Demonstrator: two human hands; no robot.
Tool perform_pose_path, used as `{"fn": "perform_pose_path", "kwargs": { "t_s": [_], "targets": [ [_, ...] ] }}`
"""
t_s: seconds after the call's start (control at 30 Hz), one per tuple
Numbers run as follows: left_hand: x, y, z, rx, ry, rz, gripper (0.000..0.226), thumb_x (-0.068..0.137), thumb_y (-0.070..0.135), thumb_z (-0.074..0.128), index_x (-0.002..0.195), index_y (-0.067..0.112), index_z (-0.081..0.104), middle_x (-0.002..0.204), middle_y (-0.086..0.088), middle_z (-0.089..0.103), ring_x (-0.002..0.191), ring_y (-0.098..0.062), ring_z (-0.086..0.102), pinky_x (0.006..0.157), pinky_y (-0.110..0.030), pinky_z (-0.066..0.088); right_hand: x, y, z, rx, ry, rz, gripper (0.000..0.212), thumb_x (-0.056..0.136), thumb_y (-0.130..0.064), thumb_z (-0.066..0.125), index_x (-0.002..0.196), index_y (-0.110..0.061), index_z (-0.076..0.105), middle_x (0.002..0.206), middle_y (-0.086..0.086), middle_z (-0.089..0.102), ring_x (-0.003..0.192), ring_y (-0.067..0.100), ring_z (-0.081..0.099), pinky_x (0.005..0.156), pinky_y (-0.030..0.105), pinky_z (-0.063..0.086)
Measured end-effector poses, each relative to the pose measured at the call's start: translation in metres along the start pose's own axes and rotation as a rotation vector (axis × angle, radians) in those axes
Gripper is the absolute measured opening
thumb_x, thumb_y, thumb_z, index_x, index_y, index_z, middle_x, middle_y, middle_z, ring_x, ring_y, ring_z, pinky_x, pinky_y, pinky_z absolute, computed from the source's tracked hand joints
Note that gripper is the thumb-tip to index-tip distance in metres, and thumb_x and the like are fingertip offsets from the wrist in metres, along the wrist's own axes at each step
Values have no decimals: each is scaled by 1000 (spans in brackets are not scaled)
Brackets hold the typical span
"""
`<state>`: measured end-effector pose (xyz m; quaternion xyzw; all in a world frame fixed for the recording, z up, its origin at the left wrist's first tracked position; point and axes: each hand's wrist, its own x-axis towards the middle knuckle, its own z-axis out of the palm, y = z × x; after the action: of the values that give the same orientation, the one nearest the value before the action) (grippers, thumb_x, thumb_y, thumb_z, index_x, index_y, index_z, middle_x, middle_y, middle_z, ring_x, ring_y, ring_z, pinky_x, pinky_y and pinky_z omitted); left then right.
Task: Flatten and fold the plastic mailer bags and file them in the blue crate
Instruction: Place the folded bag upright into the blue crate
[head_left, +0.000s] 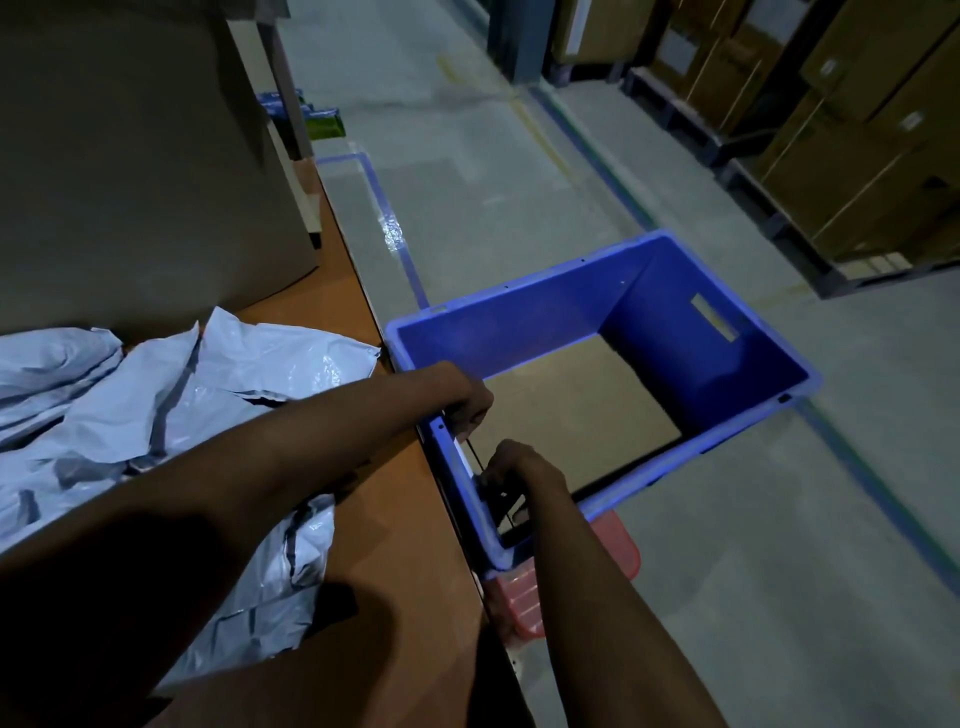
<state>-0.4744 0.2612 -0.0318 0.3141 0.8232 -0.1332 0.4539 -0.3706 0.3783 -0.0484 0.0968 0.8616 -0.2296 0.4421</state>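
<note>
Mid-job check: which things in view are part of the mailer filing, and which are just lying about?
Job:
- blue crate
- folded mailers being filed at the crate's near wall
- left hand, right hand
- loose mailer bags on the table

Lying about:
- large cardboard box
- red stool under the crate
- stacked cartons on pallets

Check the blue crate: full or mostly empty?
Mostly empty. The blue crate shows bare cardboard floor; only folded bags stand at its near-left wall under both hands.
</note>
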Motion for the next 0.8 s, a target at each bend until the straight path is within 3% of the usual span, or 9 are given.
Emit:
{"fn": "perform_pose_path", "kwargs": {
  "t_s": [0.1, 0.2, 0.27, 0.37, 0.5, 0.63, 0.8],
  "targets": [
    [-6, 2, -1, 25, 27, 23, 23, 87, 6, 80, 108, -1, 78, 89, -6, 68, 71, -15, 58, 75, -29, 46, 6, 0, 3, 51, 34, -20, 42, 74, -20, 89, 101, 7, 72, 94, 24, 75, 80, 36, 77, 76, 56, 64],
    [-9, -1, -4, 43, 72, 12, 21, 81, 12, 86, 99, 3, 80, 79, -1, 69, 70, -15, 62, 69, -30, 48, 13, 5, -2, 78, 72, -22, 60, 57, -23, 96, 105, 4, 71, 102, 25, 73, 88, 38, 75, 76, 55, 64],
    [-11, -5, -6, 12, 88, 24, 18, 81, 10, 86, 97, 4, 81, 74, 3, 69, 63, -9, 59, 68, -30, 49, 19, 8, -2, 95, 74, -38, 61, 55, -21, 96, 105, 4, 71, 104, 26, 72, 90, 39, 75, 77, 55, 64],
    [-10, -9, -5, -52, 53, 46, 16, 88, 4, 78, 103, 2, 80, 86, -2, 73, 63, -7, 57, 66, -27, 49, 4, 4, -2, 89, 46, -42, 46, 64, -15, 91, 101, 5, 72, 97, 25, 75, 84, 37, 76, 77, 52, 64],
    [-8, -13, 1, -78, 62, 44, 21, 93, -2, 67, 110, 3, 79, 77, 4, 65, 64, -10, 53, 53, -18, 40, 10, 8, 2, 5, -68, -38, 31, 72, -5, 82, 98, 9, 74, 93, 24, 76, 86, 34, 78, 82, 52, 64],
    [-9, -13, 1, -110, 67, 60, 16, 91, 1, 72, 105, 4, 78, 99, -9, 72, 83, -18, 60, 64, -24, 45, 16, 12, 1, -1, 2, -41, 36, 69, -10, 85, 100, 4, 74, 94, 23, 76, 85, 36, 76, 80, 55, 64],
    [-9, -11, -3, -141, 114, 36, 22, 92, 8, 74, 114, 5, 73, 98, -9, 67, 67, -14, 54, 58, -25, 43, 1, 9, -11, 47, 106, -46, 29, 82, -13, 75, 108, 0, 74, 102, 22, 75, 89, 37, 76, 80, 52, 64]
  ]
}}
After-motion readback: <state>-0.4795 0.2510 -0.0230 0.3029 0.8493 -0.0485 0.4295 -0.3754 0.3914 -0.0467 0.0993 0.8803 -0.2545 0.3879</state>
